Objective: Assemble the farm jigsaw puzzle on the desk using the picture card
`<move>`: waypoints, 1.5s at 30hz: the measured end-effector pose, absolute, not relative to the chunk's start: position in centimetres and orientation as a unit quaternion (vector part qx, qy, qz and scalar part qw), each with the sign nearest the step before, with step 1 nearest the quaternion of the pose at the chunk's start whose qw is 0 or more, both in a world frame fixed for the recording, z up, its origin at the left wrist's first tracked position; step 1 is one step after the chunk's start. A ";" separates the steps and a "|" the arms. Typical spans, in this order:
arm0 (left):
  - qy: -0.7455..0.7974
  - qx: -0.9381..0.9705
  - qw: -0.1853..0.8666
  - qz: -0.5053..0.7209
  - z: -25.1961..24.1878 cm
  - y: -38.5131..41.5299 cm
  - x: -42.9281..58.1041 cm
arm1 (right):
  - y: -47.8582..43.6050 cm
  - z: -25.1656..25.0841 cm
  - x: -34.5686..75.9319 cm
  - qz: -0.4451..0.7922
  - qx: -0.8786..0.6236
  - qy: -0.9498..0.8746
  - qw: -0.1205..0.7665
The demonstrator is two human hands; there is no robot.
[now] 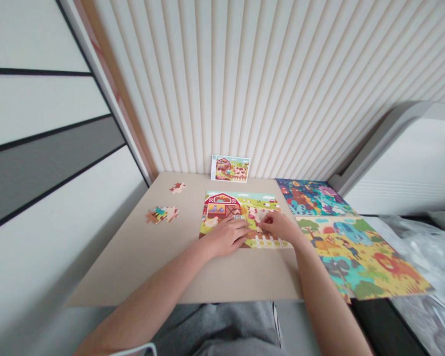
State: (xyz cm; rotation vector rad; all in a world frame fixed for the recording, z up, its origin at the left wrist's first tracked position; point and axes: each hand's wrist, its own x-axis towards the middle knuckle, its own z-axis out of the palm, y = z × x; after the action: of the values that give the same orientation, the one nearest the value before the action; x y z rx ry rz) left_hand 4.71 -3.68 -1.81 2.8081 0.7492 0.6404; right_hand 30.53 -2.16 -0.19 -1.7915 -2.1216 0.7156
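Observation:
A farm jigsaw puzzle [222, 206] with a red barn lies on the beige table [133, 262], and its middle is partly covered by my hands. My left hand [226, 236] rests flat on the lower part of the puzzle, fingers together and pointing right. Close beside it, my right hand [276, 225] has its fingertips down among the cow pieces [253, 215]; any piece under them is hidden. Behind the puzzle, a small farm picture card [230, 168] stands against the wall. Further left on the table lie a loose piece [177, 187] and a small joined group of pieces [162, 214].
Two other colourful puzzles, one of sea creatures [313, 198] and one of animals [359, 257], lie to the right, the latter overhanging the table edge. A ribbed pale wall [267, 89] stands behind. Crumpled clear plastic [419, 252] sits at the lower right.

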 end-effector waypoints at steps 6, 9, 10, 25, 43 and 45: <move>0.253 0.941 0.069 0.213 -1.8 -3.8 4.7 | -1.9 -0.5 30.5 0.224 -0.625 -0.734 0.141; 0.255 0.941 0.063 0.215 -1.9 -3.8 4.7 | -1.9 -0.6 30.5 0.224 -0.629 -0.730 0.144; 0.255 0.941 0.062 0.215 -1.9 -3.9 4.7 | -1.9 -0.7 30.5 0.229 -0.629 -0.728 0.149; 0.258 0.947 0.033 0.189 -1.4 -4.2 5.2 | -2.0 -0.9 30.2 0.273 -0.585 -0.739 0.189; 0.273 0.946 0.022 0.172 -1.5 -4.0 5.6 | -4.4 1.7 28.1 0.050 -0.602 -0.796 -0.039; 0.274 0.946 0.020 0.170 -1.7 -3.9 5.7 | -4.4 1.6 28.0 0.044 -0.602 -0.796 -0.045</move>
State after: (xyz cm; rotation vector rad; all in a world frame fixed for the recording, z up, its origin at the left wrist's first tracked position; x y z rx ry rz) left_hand 5.70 -3.92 -1.71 2.9356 0.8512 0.5286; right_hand 27.99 -4.40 1.62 -1.9480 -2.5758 0.1419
